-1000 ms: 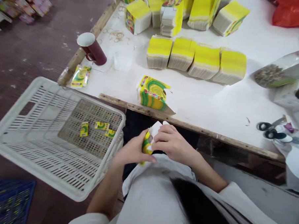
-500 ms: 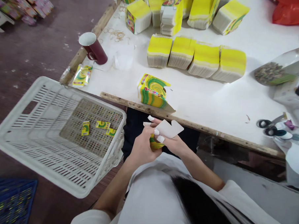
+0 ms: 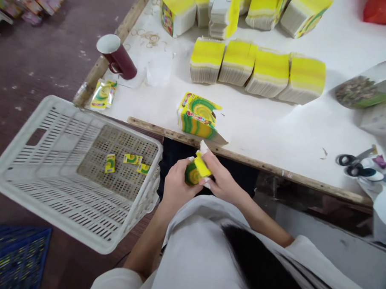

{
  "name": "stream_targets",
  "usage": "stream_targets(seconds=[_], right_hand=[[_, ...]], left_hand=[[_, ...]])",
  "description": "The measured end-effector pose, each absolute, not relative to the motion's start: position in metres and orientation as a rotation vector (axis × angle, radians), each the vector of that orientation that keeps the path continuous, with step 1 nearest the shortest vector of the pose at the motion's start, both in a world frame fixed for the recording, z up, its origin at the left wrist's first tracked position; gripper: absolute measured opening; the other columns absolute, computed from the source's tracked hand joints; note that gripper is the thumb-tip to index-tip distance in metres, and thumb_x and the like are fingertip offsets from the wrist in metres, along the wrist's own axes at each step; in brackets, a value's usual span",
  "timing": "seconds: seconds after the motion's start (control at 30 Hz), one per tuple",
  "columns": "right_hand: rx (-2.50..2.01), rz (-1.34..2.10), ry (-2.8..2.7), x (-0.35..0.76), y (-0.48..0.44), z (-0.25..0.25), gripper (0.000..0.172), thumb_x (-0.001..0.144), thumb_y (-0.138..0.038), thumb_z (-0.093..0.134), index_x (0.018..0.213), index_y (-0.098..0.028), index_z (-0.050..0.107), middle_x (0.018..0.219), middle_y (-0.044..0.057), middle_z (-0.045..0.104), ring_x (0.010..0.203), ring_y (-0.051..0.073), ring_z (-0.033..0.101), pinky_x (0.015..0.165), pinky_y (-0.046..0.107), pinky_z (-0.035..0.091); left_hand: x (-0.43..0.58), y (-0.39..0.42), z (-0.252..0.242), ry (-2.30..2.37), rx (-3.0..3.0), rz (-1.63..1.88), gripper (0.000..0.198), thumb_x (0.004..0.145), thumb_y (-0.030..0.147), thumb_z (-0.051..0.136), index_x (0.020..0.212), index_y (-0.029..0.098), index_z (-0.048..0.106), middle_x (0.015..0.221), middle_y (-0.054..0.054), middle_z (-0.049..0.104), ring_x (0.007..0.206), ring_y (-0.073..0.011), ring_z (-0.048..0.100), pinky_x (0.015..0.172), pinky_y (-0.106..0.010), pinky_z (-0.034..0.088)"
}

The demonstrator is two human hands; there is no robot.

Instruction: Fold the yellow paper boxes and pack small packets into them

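Note:
A small yellow-and-green crayon box [image 3: 193, 173] is held between my two hands, over my lap by the table edge. My left hand [image 3: 176, 182] is closed around its left side. On the right, the thumb and fingers of my right hand [image 3: 224, 179] pinch the yellow flap at its upper end. White coverings show on several of my fingertips. Just beyond my hands, a stack of flat crayon cartons [image 3: 198, 114] rests on the table, its lowest flap jutting over the wooden edge.
A white plastic basket [image 3: 55, 184] at left holds several small boxes [image 3: 110, 163]. On the white table [image 3: 262, 120] are bundled yellow cartons [image 3: 239, 61], a maroon mug [image 3: 120, 60], a packet [image 3: 103, 95], rubber bands [image 3: 150, 39] and scissors [image 3: 356, 159]. A blue crate [image 3: 22, 262] stands lower left.
The pale flat carton across my right hand now shows as a box with its printed side up. My right hand has shifted from under it to its upper right, gripping the flap.

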State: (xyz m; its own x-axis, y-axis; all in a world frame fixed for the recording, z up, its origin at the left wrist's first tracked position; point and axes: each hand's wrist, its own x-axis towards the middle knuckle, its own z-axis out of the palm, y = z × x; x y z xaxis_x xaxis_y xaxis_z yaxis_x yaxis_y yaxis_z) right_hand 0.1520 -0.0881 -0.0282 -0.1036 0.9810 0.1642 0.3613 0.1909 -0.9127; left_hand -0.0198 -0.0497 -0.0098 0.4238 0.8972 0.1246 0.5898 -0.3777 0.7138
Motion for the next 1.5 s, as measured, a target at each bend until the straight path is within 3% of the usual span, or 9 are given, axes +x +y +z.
stream_targets(seconds=[0.2, 0.3, 0.5, 0.6, 0.7, 0.83, 1.03, 1.3, 1.5], right_hand=[[-1.230, 0.967, -1.883, 0.175, -0.077, -0.017, 0.031, 0.098, -0.024, 0.051, 0.125, -0.024, 0.066, 0.156, 0.015, 0.042, 0.141, 0.026, 0.048, 0.110, 0.042, 0.047], [-1.096, 1.020, -1.950, 0.186, -0.070, -0.007, 0.018, 0.094, -0.025, 0.059, 0.109, -0.023, 0.069, 0.147, 0.016, 0.049, 0.137, 0.028, 0.050, 0.109, 0.046, 0.046], [-1.253, 0.937, -1.739, 0.161, -0.077, -0.011, 0.056, 0.088, -0.027, 0.065, 0.137, -0.021, 0.039, 0.146, 0.021, 0.040, 0.142, 0.033, 0.040, 0.112, 0.056, 0.040], [-1.234, 0.822, -1.575, 0.154, -0.072, -0.007, 0.057, 0.087, -0.035, 0.068, 0.136, -0.023, 0.040, 0.136, 0.017, 0.051, 0.124, 0.029, 0.055, 0.101, 0.047, 0.051], [-1.405, 0.593, -1.391, 0.163, -0.050, 0.005, 0.025, 0.092, -0.035, 0.063, 0.113, -0.023, 0.056, 0.107, 0.009, 0.062, 0.093, 0.022, 0.063, 0.084, 0.039, 0.055], [-1.743, 0.245, -1.343, 0.181, -0.012, 0.012, 0.018, 0.090, -0.030, 0.063, 0.105, -0.020, 0.058, 0.105, 0.010, 0.058, 0.095, 0.025, 0.059, 0.084, 0.042, 0.053], [-1.896, 0.152, -1.462, 0.184, 0.010, 0.008, 0.014, 0.088, -0.033, 0.065, 0.093, -0.022, 0.057, 0.101, 0.010, 0.059, 0.095, 0.028, 0.056, 0.084, 0.045, 0.051], [-1.713, 0.461, -1.406, 0.173, -0.020, 0.031, 0.024, 0.082, -0.018, 0.061, 0.101, -0.024, 0.048, 0.093, 0.003, 0.065, 0.076, 0.019, 0.060, 0.071, 0.032, 0.049], [-1.354, 1.056, -1.625, 0.153, -0.062, 0.027, 0.018, 0.078, -0.011, 0.062, 0.083, -0.023, 0.049, 0.078, -0.002, 0.060, 0.064, 0.012, 0.054, 0.062, 0.025, 0.046]], left_hand=[[-0.029, -0.042, -0.005, 1.208, 2.092, 0.661, 0.070, 0.072, 0.033, 0.079, 0.133, 0.022, 0.045, 0.113, -0.009, 0.071, 0.100, -0.0261, 0.071, 0.087, -0.040, 0.057], [-0.027, -0.040, 0.000, 1.172, 2.029, 0.615, 0.085, 0.069, 0.032, 0.081, 0.140, 0.024, 0.036, 0.114, -0.006, 0.073, 0.100, -0.0247, 0.072, 0.087, -0.038, 0.056], [-0.024, -0.041, -0.002, 1.196, 2.081, 0.690, 0.078, 0.068, 0.027, 0.080, 0.137, 0.023, 0.043, 0.115, -0.009, 0.071, 0.105, -0.0284, 0.069, 0.094, -0.044, 0.053], [-0.031, -0.040, -0.008, 1.271, 1.800, 1.065, 0.077, 0.071, 0.039, 0.081, 0.137, 0.026, 0.044, 0.123, -0.009, 0.067, 0.112, -0.0280, 0.067, 0.097, -0.043, 0.054], [-0.049, -0.033, -0.013, 1.426, 1.477, 1.711, 0.062, 0.089, 0.050, 0.062, 0.142, 0.031, 0.037, 0.152, -0.009, 0.044, 0.146, -0.0284, 0.039, 0.120, -0.049, 0.035], [-0.067, -0.027, -0.016, 1.541, 1.594, 1.842, 0.082, 0.087, 0.041, 0.068, 0.151, 0.029, 0.019, 0.168, -0.009, 0.008, 0.157, -0.0255, -0.003, 0.128, -0.054, -0.001], [-0.044, -0.032, -0.022, 1.351, 1.508, 1.533, 0.068, 0.088, 0.036, 0.070, 0.143, 0.030, 0.031, 0.147, -0.015, 0.044, 0.134, -0.0243, 0.050, 0.106, -0.046, 0.050], [-0.014, -0.032, -0.025, 0.877, 1.061, 1.178, 0.067, 0.079, 0.058, 0.073, 0.134, 0.027, 0.050, 0.131, -0.013, 0.063, 0.118, -0.0262, 0.064, 0.094, -0.042, 0.057], [0.000, -0.035, -0.019, 1.074, 1.070, 1.189, 0.057, 0.092, 0.068, 0.046, 0.123, 0.023, 0.063, 0.113, -0.012, 0.072, 0.116, -0.0290, 0.065, 0.095, -0.046, 0.057]])
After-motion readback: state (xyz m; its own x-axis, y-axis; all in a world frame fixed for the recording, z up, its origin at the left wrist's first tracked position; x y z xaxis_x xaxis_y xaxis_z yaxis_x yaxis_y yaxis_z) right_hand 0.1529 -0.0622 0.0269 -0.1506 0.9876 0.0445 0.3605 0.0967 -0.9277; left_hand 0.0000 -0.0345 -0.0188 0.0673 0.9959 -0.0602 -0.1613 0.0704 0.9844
